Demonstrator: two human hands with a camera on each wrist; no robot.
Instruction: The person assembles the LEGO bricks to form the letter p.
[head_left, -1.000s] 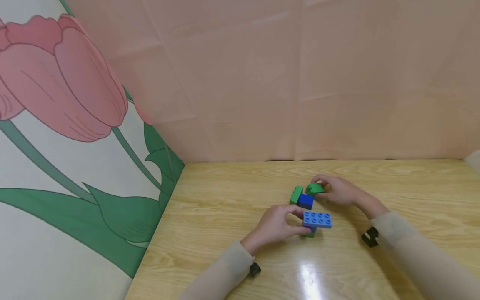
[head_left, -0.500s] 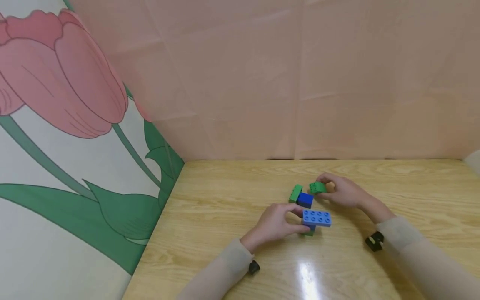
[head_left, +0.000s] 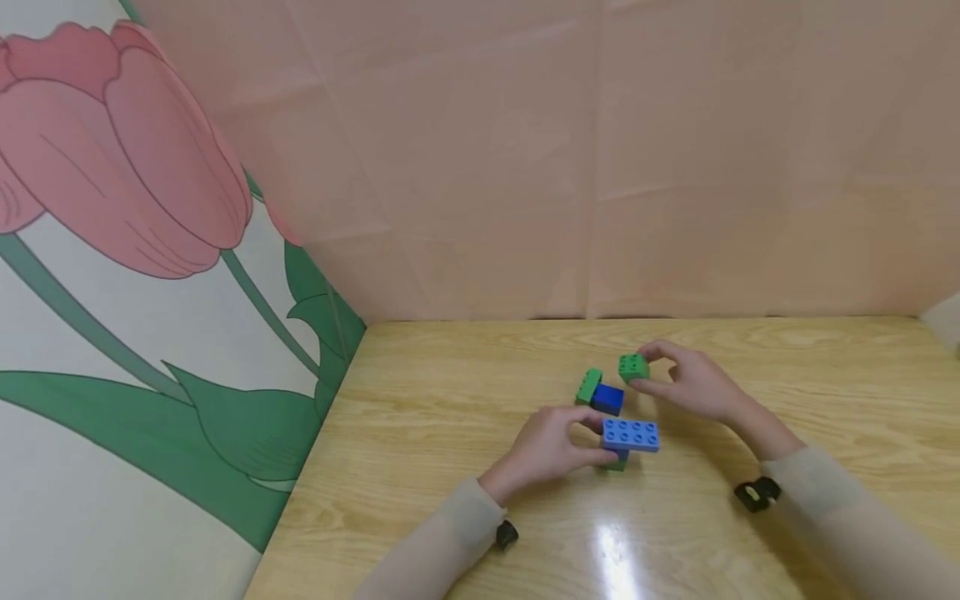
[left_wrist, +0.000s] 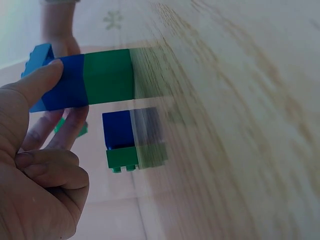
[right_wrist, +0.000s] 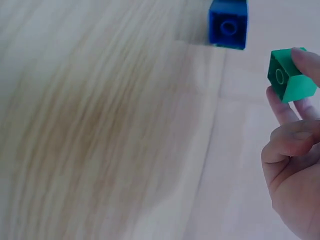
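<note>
We've got our left hand (head_left: pixel 543 450) on a stack of plastic toy bricks: thumb one side, fingers the other, narrow grip. Stack stands upright on the glossy light wood-grain tabletop (head_left: pixel 450 375), btm touching. Top = lt-blue oblong plastic brick w/ eight studs (head_left: pixel 630 434), overhanging to the right; mid = darker blue plastic block (left_wrist: pixel 72 82), thumb on it in L wrist view; base = green plastic block (left_wrist: pixel 107 75).

Our right hand (head_left: pixel 693 383) pinches a small green studded plastic brick (head_left: pixel 632 367) btwn thumb and fingertips, held up off the tabletop. Studs show in head view, hollow underside w/ round tube in R wrist view. It's near the loose pair, apart from it.

Loose pair sits btwn our hands, just beyond the stack: dark-blue boxy plastic brick (head_left: pixel 608 399), hollow side toward us, touching a green oblong plastic brick (head_left: pixel 588 387) on its left, studs facing away from the blue. Can't tell if they're clipped together.

Rest: beige sleeves (head_left: pixel 817 492) on both arms, small black device (head_left: pixel 506 534) at L wrist, another at R. Pinkish creased backdrop (head_left: pixel 465 167) behind, tulip-print panel (head_left: pixel 180 167) at left.
</note>
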